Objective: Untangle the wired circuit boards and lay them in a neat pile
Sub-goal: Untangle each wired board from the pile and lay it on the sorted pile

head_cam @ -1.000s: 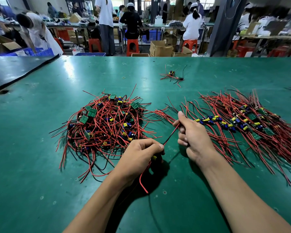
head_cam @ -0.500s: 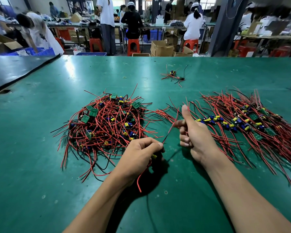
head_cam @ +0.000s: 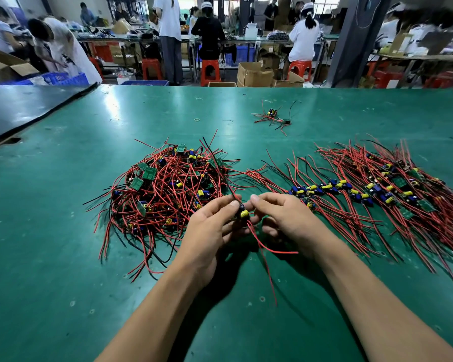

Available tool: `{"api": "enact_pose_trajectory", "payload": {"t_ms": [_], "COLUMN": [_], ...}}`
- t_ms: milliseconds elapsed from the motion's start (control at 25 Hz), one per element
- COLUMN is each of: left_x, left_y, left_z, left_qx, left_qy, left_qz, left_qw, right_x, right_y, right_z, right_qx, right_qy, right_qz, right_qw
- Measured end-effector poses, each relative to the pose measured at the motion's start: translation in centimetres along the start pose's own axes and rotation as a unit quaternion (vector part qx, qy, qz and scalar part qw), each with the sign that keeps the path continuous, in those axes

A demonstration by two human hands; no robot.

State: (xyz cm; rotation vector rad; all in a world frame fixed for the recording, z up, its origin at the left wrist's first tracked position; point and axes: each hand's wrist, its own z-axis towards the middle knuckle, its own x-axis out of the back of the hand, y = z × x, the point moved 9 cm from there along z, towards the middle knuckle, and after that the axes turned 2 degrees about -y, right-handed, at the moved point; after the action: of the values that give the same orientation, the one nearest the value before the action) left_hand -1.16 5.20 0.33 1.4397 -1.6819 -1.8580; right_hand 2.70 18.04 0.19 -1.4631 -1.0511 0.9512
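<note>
Both hands pinch one board [head_cam: 243,214] between them, low over the table [head_cam: 63,257], in front of the gap between tangle [head_cam: 168,189] and pile [head_cam: 377,197]. The left hand [head_cam: 207,231] grips one side and the right hand [head_cam: 290,220] the other. Step, as judged: a freed unit, its leads [head_cam: 266,248] being straightened. The next move calls for carrying it right and laying it parallel to the pile, components aligned. Leads are thin, limp, red and black insulated wire, apt to snag. Boards are small, rigid and green, with yellow cylinders and blue blocks. The table is matte green and scuffed.
</note>
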Motion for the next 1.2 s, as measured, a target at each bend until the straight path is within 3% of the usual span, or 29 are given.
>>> {"api": "enact_pose_trajectory", "payload": {"t_ms": [120, 360, 640, 760, 880, 1080, 1200], "left_x": [-1.0, 0.0, 0.5, -0.5, -1.7, -2.3, -2.0], "left_y": [1.1, 2.4, 1.8, 1.4, 0.6, -0.5, -0.4], "left_z": [-0.4, -0.4, -0.3, -0.4, -0.6, -1.2, -1.0], "left_qx": [-0.043, -0.079, -0.078, -0.063, 0.007, 0.070, 0.056], "left_qy": [-0.033, 0.006, 0.013, -0.045, -0.109, -0.120, -0.095], "left_qz": [0.012, 0.003, -0.020, -0.034, -0.065, -0.003, 0.030], "left_qw": [0.998, 0.997, 0.997, 0.996, 0.992, 0.990, 0.993], "right_x": [0.1, -2.6, -1.7, -1.5, -1.8, -3.5, -2.8], "right_y": [-0.6, -1.3, -1.9, -1.5, -1.3, -1.0, -0.7], "right_z": [-0.1, -1.1, -0.5, -0.4, -0.6, -1.6, -1.1], "right_qx": [0.019, 0.062, 0.050, 0.025, -0.004, -0.020, -0.009], "right_qy": [-0.017, -0.071, 0.007, -0.011, -0.065, -0.162, -0.108], "right_qz": [0.006, -0.067, 0.098, 0.170, 0.219, 0.165, 0.090], "right_qw": [1.000, 0.993, 0.994, 0.985, 0.973, 0.973, 0.990]}}
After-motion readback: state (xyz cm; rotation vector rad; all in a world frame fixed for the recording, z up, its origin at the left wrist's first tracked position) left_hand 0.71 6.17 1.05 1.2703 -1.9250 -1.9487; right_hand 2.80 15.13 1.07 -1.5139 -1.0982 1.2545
